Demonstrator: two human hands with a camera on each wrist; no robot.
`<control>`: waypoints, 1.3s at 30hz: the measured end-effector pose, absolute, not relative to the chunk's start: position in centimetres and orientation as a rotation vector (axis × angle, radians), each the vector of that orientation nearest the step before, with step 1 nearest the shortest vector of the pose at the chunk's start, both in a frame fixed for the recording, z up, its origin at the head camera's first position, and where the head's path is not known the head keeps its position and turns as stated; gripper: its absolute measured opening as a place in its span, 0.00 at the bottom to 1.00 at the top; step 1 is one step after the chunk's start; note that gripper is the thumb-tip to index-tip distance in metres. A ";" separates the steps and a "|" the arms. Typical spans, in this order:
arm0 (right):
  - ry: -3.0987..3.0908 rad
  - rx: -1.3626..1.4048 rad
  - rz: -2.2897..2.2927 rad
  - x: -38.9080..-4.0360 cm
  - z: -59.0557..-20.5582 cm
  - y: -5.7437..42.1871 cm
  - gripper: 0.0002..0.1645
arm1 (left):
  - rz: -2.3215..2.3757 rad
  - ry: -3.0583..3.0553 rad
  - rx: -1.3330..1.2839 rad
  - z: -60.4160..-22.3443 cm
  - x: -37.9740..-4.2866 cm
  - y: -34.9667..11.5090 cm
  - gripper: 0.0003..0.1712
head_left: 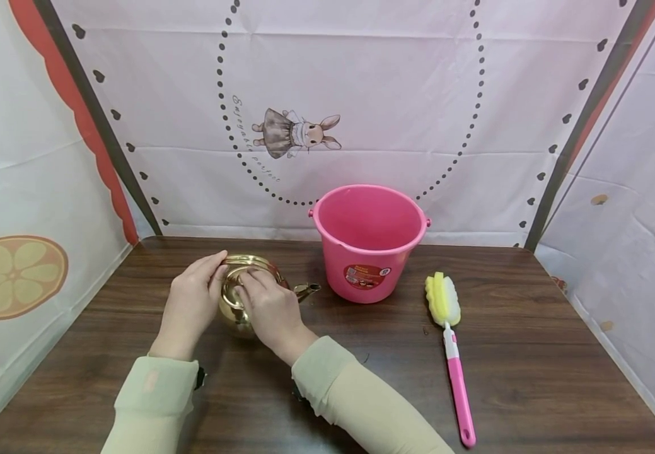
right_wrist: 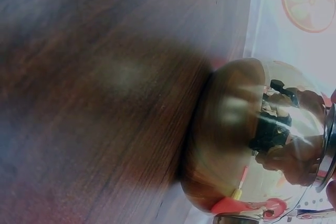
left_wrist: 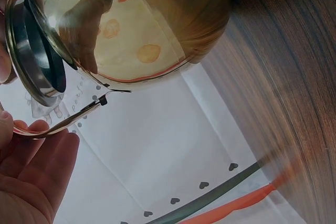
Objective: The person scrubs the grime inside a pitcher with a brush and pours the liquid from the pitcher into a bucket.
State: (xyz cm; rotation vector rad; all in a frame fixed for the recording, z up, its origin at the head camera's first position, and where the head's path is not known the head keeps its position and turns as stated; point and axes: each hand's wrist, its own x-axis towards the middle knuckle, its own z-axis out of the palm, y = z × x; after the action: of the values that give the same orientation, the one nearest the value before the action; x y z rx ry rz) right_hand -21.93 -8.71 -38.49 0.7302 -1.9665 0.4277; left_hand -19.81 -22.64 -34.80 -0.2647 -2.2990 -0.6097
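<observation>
A shiny gold kettle point(head_left: 235, 323) stands on the table, its spout point(head_left: 307, 291) pointing right. My left hand point(head_left: 190, 306) pinches the kettle's thin curved handle point(left_wrist: 68, 121) between thumb and fingers. With its fingertips my right hand point(head_left: 273, 309) holds the round lid point(left_wrist: 37, 56) over the kettle's top. In the left wrist view the lid is tilted, its silvery underside showing beside the gold body. At the right edge of the right wrist view, only a sliver of lid and fingertips appears. The kettle's inside is hidden.
Right of the kettle stands a pink bucket point(head_left: 369, 277) with a red label. Farther right lies a sponge brush point(head_left: 453, 353) with a yellow and white head and pink handle. A printed cloth point(head_left: 361, 94) hangs behind the brown wooden table point(head_left: 531, 353).
</observation>
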 end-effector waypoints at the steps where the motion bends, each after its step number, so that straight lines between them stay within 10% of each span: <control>1: -1.969 0.735 0.428 -21.9 -38.5 -8.7 0.13 | -0.609 -2.302 -0.262 -34.8 -19.8 -22.6 0.16; 39: -1.955 0.823 0.426 -21.0 -38.9 -7.8 0.13 | -0.594 -2.284 -0.278 -34.8 -19.8 -22.7 0.16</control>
State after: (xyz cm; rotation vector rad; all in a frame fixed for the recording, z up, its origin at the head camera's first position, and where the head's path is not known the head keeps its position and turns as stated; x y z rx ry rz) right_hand -21.01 -7.83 -38.87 0.8233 -1.9554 0.4256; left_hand -19.82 -22.66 -34.80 -0.2781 -2.2836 -0.5936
